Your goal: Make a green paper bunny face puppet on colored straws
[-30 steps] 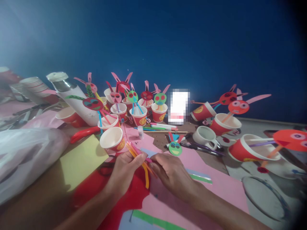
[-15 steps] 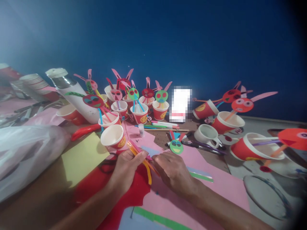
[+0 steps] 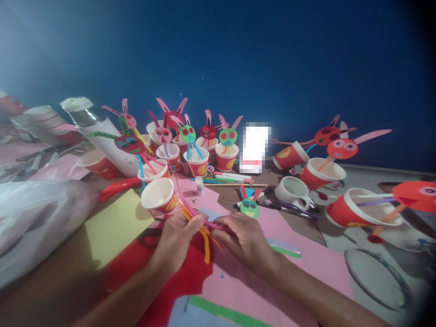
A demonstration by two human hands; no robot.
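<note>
My left hand (image 3: 179, 238) is closed around a small bundle of thin strips, among them an orange strip (image 3: 206, 250) whose end hangs below my fingers. A pink strip (image 3: 213, 224) runs from this bundle to my right hand (image 3: 247, 240), which pinches it between thumb and curled fingers. Whether the strips are paper or straws I cannot tell. Just beyond my left hand stands a paper cup (image 3: 159, 194), red outside and white within. A green paper face (image 3: 250, 207) with dark glasses lies past my right hand. Pink paper (image 3: 245, 290) and red paper (image 3: 190, 272) lie below my hands.
Several red cups hold paper animal figures, such as a green face (image 3: 229, 136). A white mug (image 3: 291, 190), pens (image 3: 233, 177), a tilted bottle (image 3: 111, 141), a yellow sheet (image 3: 119, 227), a plastic bag (image 3: 37, 222) and a ring (image 3: 378, 277) surround the work area.
My right hand has turned slightly and its fingers have opened up toward the camera, showing more of the pink strip. The hanging orange end has shifted a little left. The whole view has drifted slightly.
</note>
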